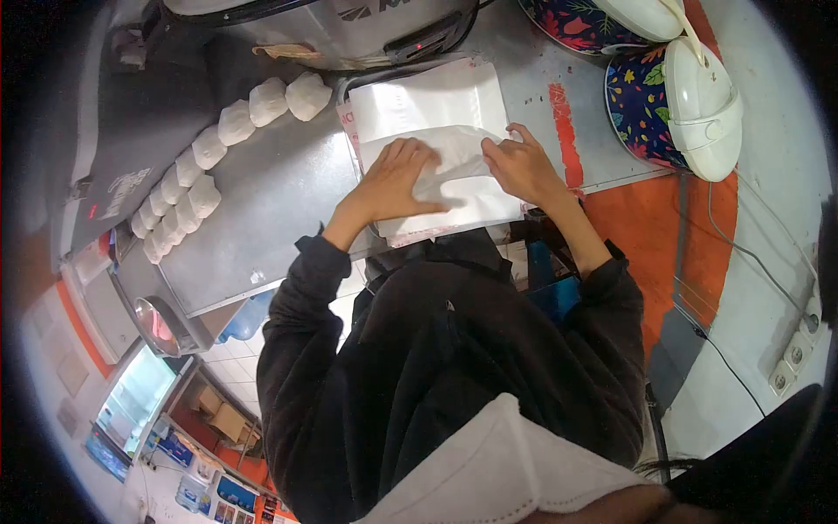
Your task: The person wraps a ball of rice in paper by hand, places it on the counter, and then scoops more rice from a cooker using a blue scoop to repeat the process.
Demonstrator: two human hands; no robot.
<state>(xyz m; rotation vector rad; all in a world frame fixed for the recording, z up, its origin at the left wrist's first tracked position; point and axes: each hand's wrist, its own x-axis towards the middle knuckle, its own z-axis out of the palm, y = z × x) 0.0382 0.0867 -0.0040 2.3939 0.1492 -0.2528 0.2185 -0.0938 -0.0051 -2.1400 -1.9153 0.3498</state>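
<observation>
In front of my body lies a stack of white paper sheets [476, 196] on a tray with a pink-printed liner showing at its edges. The top paper sheet [454, 144] is lifted and curled between my hands. My left hand [397, 182] rests on the left part of the stack, palm down, thumb apart from the fingers. My right hand [522, 166] pinches the right end of the curled sheet; its fingertips are partly hidden.
White wrapped bundles [236, 122] stand in rows on the metal counter [279, 192] at left. Behind the stack is a large steel cooker [323, 35]. Two patterned containers with white lids [642, 105] sit at right. A power strip [794, 349] and cables run along the right wall.
</observation>
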